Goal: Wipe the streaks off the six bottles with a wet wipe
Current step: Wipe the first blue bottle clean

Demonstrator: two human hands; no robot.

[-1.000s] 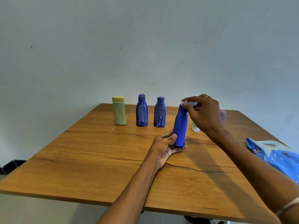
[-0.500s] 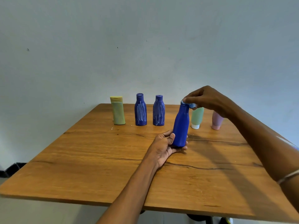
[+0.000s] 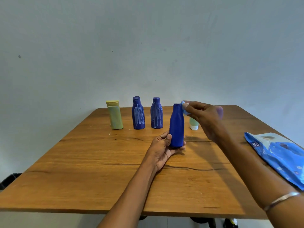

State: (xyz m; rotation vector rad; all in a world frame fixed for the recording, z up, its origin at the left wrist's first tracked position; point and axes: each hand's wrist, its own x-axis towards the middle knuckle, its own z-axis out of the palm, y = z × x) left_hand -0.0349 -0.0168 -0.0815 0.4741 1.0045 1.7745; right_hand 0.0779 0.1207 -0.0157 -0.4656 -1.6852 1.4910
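My left hand point(image 3: 162, 148) grips the base of a plain blue bottle point(image 3: 176, 125) standing upright on the wooden table point(image 3: 82, 162). Pinched in my right hand point(image 3: 203, 116) is a small bluish wet wipe point(image 3: 183, 106), held against the bottle's neck at its right side. Behind stand two dark blue bottles point(image 3: 138, 113) point(image 3: 156, 113) with white streaks and a yellow-green bottle point(image 3: 114, 115) at the left. A pale green bottle point(image 3: 193, 124) and a pink bottle point(image 3: 220, 111) are mostly hidden behind my right hand.
A blue wet-wipe pack point(image 3: 278, 153) lies flat at the table's right edge. A bare grey wall rises right behind the table's far edge. A dark object point(image 3: 9, 178) sits on the floor at the left.
The camera view shifted, bringing the wipe pack back into sight. My right hand with the wipe dropped from the bottle's cap to the right side of its neck. My left hand kept its grip.
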